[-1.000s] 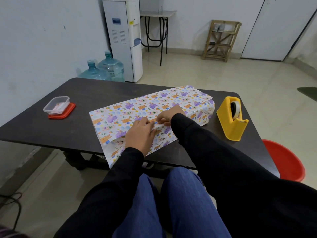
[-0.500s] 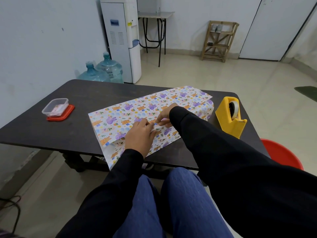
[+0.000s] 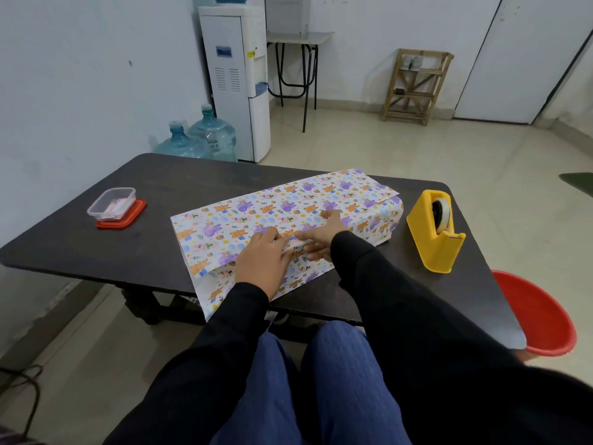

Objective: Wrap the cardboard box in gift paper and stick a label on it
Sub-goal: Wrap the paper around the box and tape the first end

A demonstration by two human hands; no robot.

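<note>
The long box lies across the dark table, covered by gift paper printed with purple and orange animals; no cardboard shows. The paper's left end sticks out open past the box and overhangs the near table edge. My left hand lies flat on top, fingers straight, pressing the overlapping paper edge. My right hand rests on the same seam right beside it, index finger pointing left along the edge, thumb spread away toward the far side. A white strip of paper shows between the fingertips of both hands.
A yellow tape dispenser stands to the right of the box. A clear plastic tub sits on its red lid at the table's left. A red basin stands on the floor at the right. Water bottles and a water cooler stand behind.
Both hands stay on the paper seam. My right hand's fingers have straightened and its thumb has spread out. The box has not moved.
</note>
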